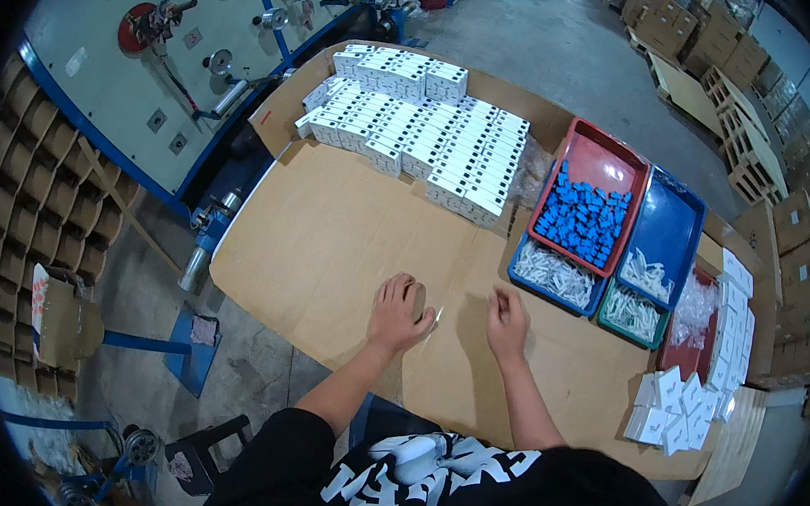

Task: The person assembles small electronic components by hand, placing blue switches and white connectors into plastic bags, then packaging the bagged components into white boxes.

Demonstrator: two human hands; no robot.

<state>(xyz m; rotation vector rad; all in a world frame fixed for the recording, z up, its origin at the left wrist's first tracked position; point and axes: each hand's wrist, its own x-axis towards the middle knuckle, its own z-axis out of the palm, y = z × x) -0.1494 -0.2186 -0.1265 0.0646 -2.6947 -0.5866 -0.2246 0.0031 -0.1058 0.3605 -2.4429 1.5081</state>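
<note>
The desk [330, 238] with its brown cardboard top lies directly under both hands, in front of the person. The left hand [398, 314] is low at the middle of it, palm down; its grip is spread, with the thumb standing apart from the bent fingers. The right hand [507, 325] is just beside, with a gap between them; its fingers are curled, and I cannot tell if its grip is pressed together or pinches something small. Ahead of the hands, at the far side, many small white boxes [415, 125] stand in close rows, with some more stacked on the back rows. To the right of these is a red tray [613, 153] with blue pieces [581, 215], overlapping a blue tray [553, 300] of white pieces [556, 272]. Next to them, a deeper blue tray [664, 221] partly covers a green tray [625, 337], and both contain white pieces also. Near the right edge, other white boxes [673, 412] lie in a loose pile. Beyond the desk, wooden pallets [746, 147] are on the floor.
</note>
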